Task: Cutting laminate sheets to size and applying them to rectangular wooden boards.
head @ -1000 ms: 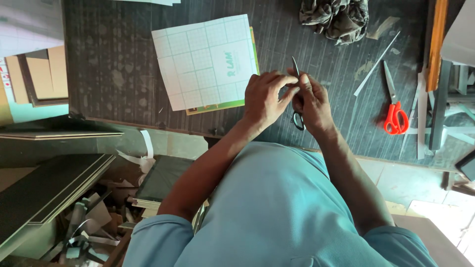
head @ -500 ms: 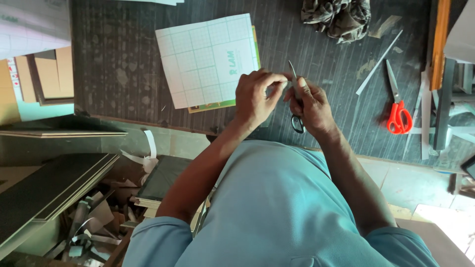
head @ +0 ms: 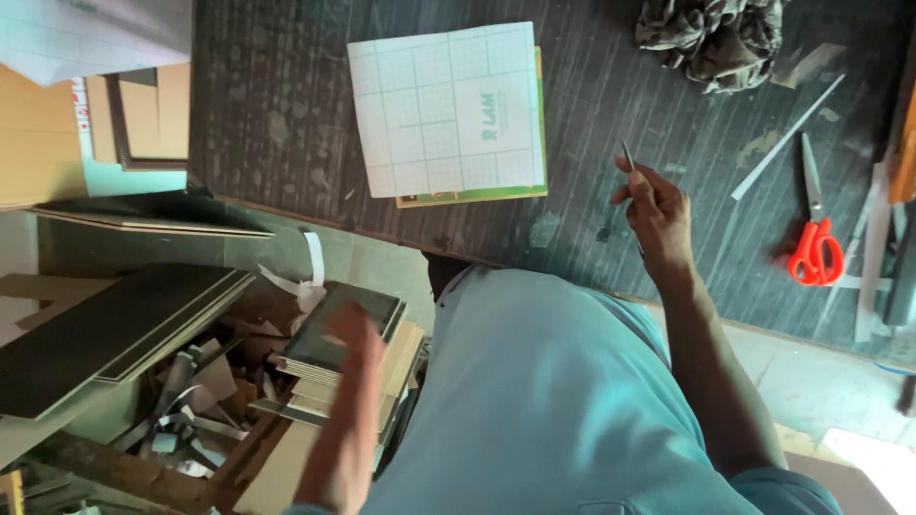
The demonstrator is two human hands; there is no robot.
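Right hand (head: pixel 656 212) closed on a thin blade (head: pixel 627 155) above the dark tabletop (head: pixel 286 114), right of the grid sheet (head: pixel 446 110). Left hand (head: pixel 351 329), blurred, grip indeterminate, hangs over stacked boards (head: pixel 329 358) below the tabletop edge.

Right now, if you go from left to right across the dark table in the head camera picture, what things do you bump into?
White gridded sheet → right hand holding a thin metal tool → crumpled patterned cloth at the far edge → orange-handled scissors.
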